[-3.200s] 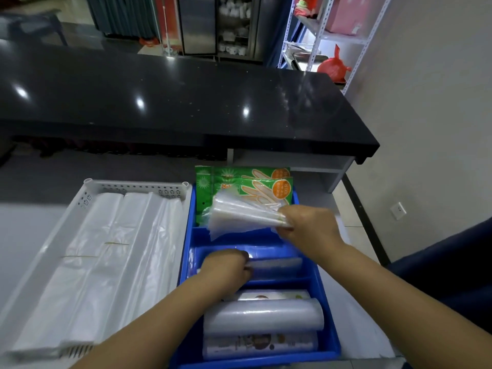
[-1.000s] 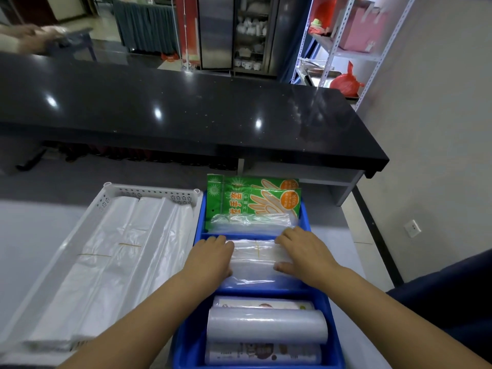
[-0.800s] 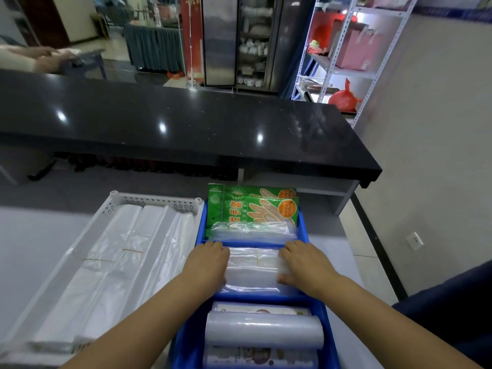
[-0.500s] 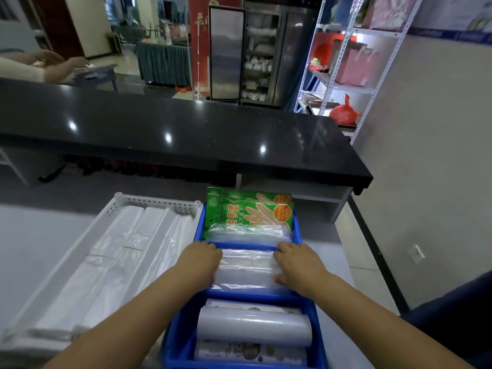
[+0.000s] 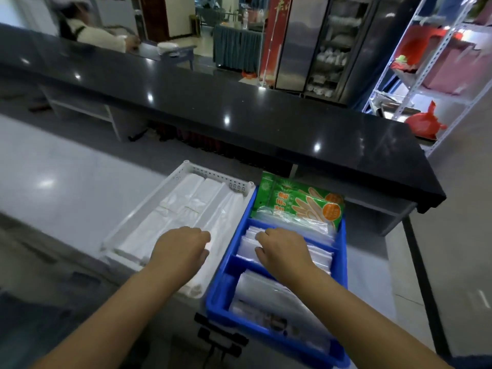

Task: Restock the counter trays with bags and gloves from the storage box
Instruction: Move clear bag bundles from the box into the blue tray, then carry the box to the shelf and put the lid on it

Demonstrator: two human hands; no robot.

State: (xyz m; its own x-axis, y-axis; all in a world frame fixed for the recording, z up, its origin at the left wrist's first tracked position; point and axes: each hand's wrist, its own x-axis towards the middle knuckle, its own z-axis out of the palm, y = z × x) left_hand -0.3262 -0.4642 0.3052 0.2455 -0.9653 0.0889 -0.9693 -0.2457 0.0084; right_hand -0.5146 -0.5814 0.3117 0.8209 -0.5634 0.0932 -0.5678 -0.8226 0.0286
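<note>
Right hand laid loosely curled on clear bags in blue tray; glove packs seen beyond; left hand held empty, half-curled, over white tray.

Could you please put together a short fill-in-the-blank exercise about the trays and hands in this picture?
1. The green glove packs stand in the far compartment of the ____ tray.
2. The white bags lie in the ____ tray.
3. The ____ hand rests on the clear bags in the middle compartment.

Missing words: blue; white; right
</note>
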